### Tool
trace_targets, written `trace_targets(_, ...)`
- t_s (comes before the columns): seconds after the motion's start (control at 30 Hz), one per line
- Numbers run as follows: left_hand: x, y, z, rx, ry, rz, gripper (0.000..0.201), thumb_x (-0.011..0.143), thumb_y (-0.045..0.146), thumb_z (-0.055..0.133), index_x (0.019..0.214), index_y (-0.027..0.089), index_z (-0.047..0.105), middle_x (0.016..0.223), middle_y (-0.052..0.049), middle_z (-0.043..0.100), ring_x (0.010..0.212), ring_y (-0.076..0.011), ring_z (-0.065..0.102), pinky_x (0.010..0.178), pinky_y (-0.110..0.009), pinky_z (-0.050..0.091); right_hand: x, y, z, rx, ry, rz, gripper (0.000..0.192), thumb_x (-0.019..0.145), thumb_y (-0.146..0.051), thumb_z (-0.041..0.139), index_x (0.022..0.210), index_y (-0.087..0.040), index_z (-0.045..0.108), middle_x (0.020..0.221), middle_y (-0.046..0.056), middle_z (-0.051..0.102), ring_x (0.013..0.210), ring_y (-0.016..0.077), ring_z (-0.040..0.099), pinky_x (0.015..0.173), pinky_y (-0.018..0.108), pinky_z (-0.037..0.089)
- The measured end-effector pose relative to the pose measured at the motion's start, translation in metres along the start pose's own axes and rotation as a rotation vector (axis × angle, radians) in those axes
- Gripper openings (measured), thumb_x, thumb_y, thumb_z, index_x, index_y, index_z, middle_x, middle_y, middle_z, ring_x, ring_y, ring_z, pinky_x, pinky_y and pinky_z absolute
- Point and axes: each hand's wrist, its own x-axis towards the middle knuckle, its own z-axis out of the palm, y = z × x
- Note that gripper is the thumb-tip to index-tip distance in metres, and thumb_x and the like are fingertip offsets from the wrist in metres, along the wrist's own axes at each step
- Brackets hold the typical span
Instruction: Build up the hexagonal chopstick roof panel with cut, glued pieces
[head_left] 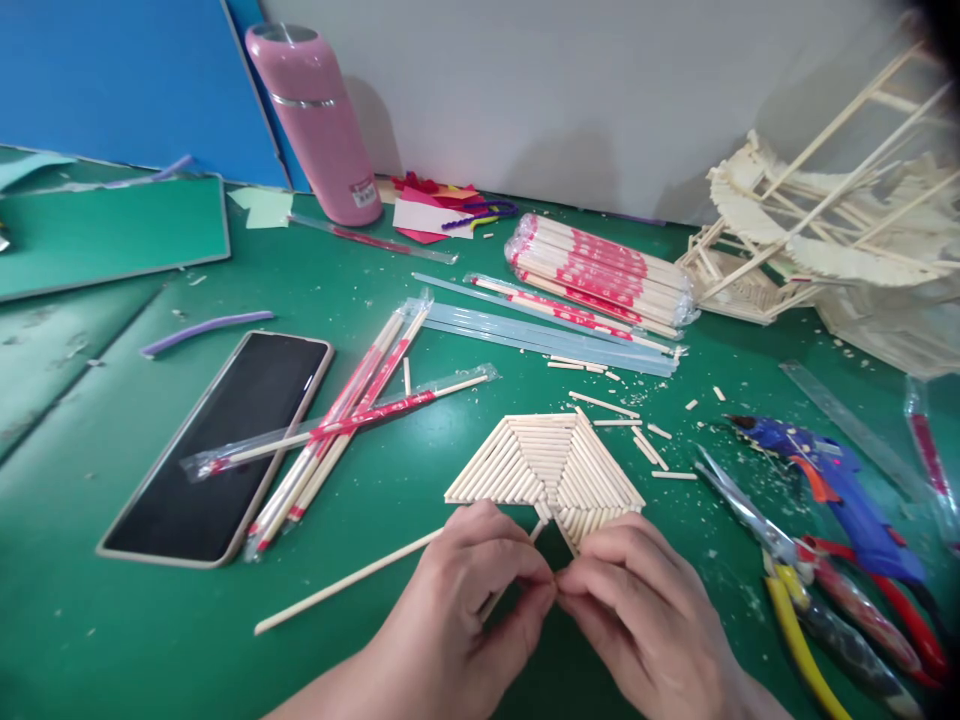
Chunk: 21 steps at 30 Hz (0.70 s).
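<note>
A pink flask (319,120) stands at the back against a blue board (127,80). A dark phone (225,445) lies flat on the green mat (112,620), wrapped chopsticks (337,430) across its corner. A full chopstick packet (600,270) sits near a stick-built model (825,240) (partly cropped). Blue glue gun (832,480) and pliers (810,590) lie together at right.

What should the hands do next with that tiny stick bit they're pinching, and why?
Probably lay it into the gap at the near edge of the fan-shaped stick panel. The left hand and right hand pinch something small together just below that edge, though the piece itself is hidden by the fingertips. The rows there look unfinished.
</note>
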Motion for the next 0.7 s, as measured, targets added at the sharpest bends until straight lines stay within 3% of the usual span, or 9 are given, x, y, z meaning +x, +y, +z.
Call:
trace_targets(0.23, -0.001, 0.003, 0.000, 0.034, -0.007, 0.050, 0.015, 0.078, 0.005, 0.050, 0.079, 0.015, 0.061, 0.070, -0.003, 0.059, 0.064, -0.0117, 0.053, 0.057, -0.023, 0.044, 0.004, -0.002, -0.005, -0.015, -0.012, 0.012, 0.010, 0.082, -0.010, 0.048, 0.077, -0.017, 0.052, 0.072, 0.003, 0.053, 0.067, 0.0132, 0.050, 0.060, 0.025, 0.044)
trace_targets(0.33, -0.003, 0.001, 0.001, 0.140, -0.005, 0.099, 0.015, 0.079, 0.006, 0.049, 0.083, 0.014, 0.061, 0.072, -0.005, 0.059, 0.064, -0.0135, 0.049, 0.059, -0.027, 0.043, 0.008, 0.005, -0.016, -0.081, -0.072, 0.081, 0.009, 0.084, -0.013, 0.047, 0.080, -0.019, 0.052, 0.075, 0.002, 0.054, 0.069, 0.0132, 0.051, 0.061, 0.025, 0.043)
trace_targets(0.47, -0.005, -0.003, 0.002, 0.295, -0.091, 0.115, 0.015, 0.081, 0.008, 0.047, 0.081, 0.013, 0.061, 0.069, -0.005, 0.055, 0.066, -0.0156, 0.046, 0.060, -0.030, 0.041, 0.021, 0.014, -0.029, -0.259, -0.194, 0.103, 0.016, 0.089, -0.020, 0.039, 0.079, -0.019, 0.051, 0.076, 0.002, 0.053, 0.070, 0.0153, 0.050, 0.064, 0.029, 0.040)
trace_targets(0.7, -0.008, -0.006, 0.003, 0.462, -0.136, 0.167, 0.019, 0.085, 0.008, 0.042, 0.077, 0.011, 0.059, 0.071, -0.006, 0.053, 0.067, -0.0166, 0.044, 0.058, -0.030, 0.042, 0.036, 0.013, -0.029, -0.401, -0.356, 0.067, 0.020, 0.091, -0.020, 0.035, 0.078, -0.020, 0.050, 0.074, 0.002, 0.051, 0.070, 0.0184, 0.047, 0.062, 0.032, 0.036)
